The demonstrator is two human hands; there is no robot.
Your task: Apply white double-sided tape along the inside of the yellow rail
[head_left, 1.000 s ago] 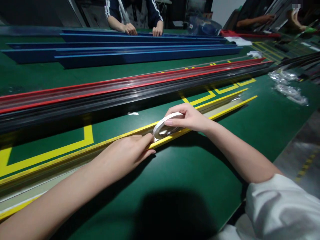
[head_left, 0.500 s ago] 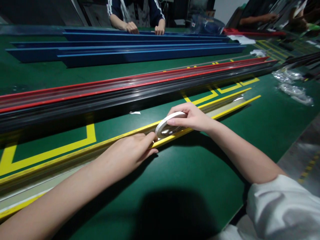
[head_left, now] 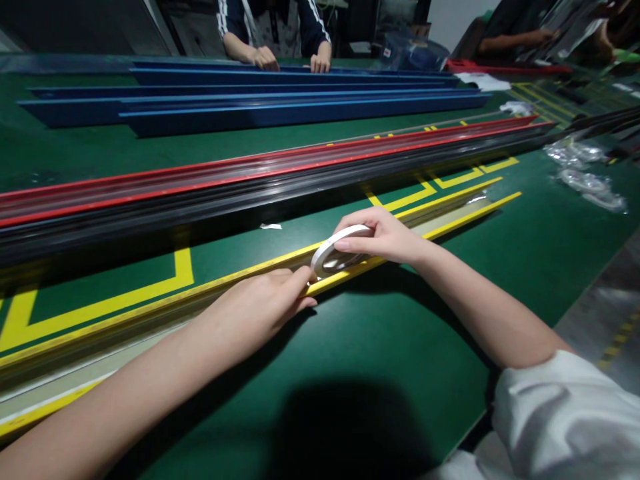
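Observation:
A long yellow-edged channel (head_left: 465,219) lies slantwise along the near side of the table. My right hand (head_left: 387,235) pinches a narrow roll of white tape (head_left: 326,251) between thumb and fingers, with the roll on edge inside the channel. Just left of the roll, my left hand (head_left: 273,292) is closed over the channel's near edge, one finger below it and the thumb by the tape. White strip shows along that edge to the left of my hand. The tape's contact point is partly hidden by my left thumb.
Black profiles (head_left: 250,193) and a red one (head_left: 320,157) lie beyond the channel, then several blue profiles (head_left: 300,115). A co-worker's hands (head_left: 265,59) rest at the blue ones. Clear plastic wrap (head_left: 590,187) lies at right on the green table (head_left: 400,360).

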